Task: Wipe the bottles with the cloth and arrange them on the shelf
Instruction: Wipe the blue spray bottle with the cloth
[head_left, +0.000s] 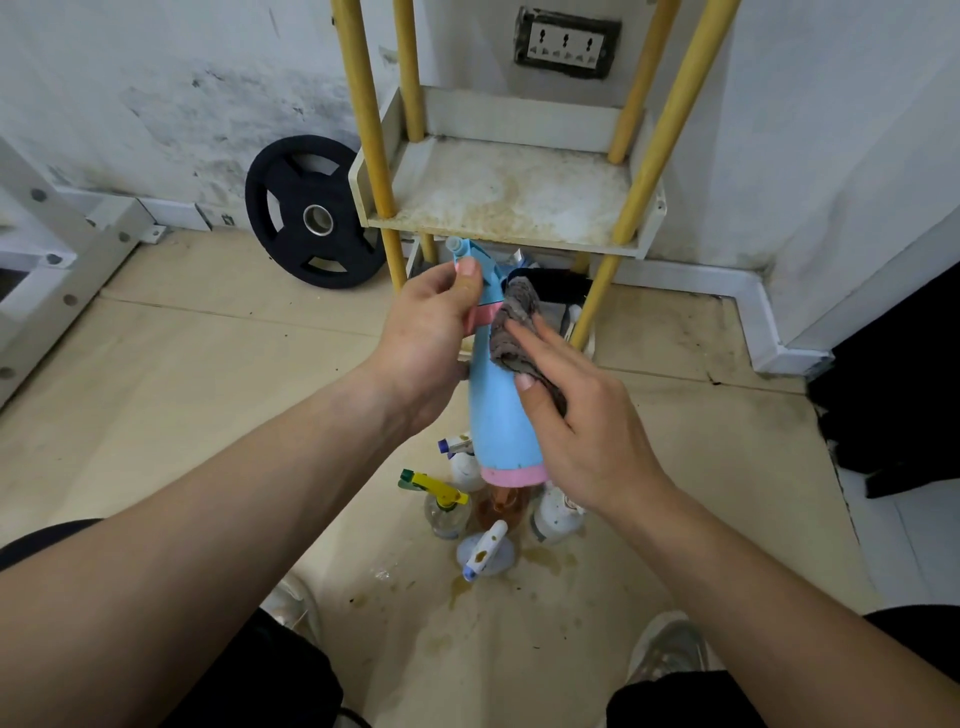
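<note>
**Blue spray bottle wiped down in front of stained shelf**

L hand (431, 332) grips a pale-blue plastic spray bottle (493, 415) at its neck. The thumb lies on the trigger head & the fingers curl round the pink collar. R hand (587, 415) holds a crumpled grey terry cloth (511, 322), thumb & fingers closed on it, pressing it to the bottle's upper body just below the collar. The bottle is held in the air w/ its top tipped away from the camera, nozzle to the L & pink base band nearest the lens. It hangs above a cluster of bottles on the floor, just in front of the shelf unit.

Below the hands, seen from above, are:
- a clear bottle w/ yellow-and-green trigger (444, 504)
- a white bottle w/ blue-tipped trigger (485, 553), nearest the camera
- an amber bottle (506, 501), partly hidden behind the blue bottle's base
- a round white bottle (556, 514) to the R
- another white bottle w/ a purple-tipped nozzle (465, 462), further back

They stand close together on beige floor tiles (208, 389) marked w/ brown splashes.

Beyond the hands is an off-white rimmed shelf (514, 192), its surface stained brown, carried on four yellow posts (371, 130). A lower tier under it holds dark items, mostly hidden by the hands & bottle. A black weight plate (311, 213) leans on the scuffed white wall to the L of the unit. A three-socket wall outlet (567, 44) sits btwn the rear posts. At bottom R, a pale shoe (670, 649) & dark trouser legs.
</note>
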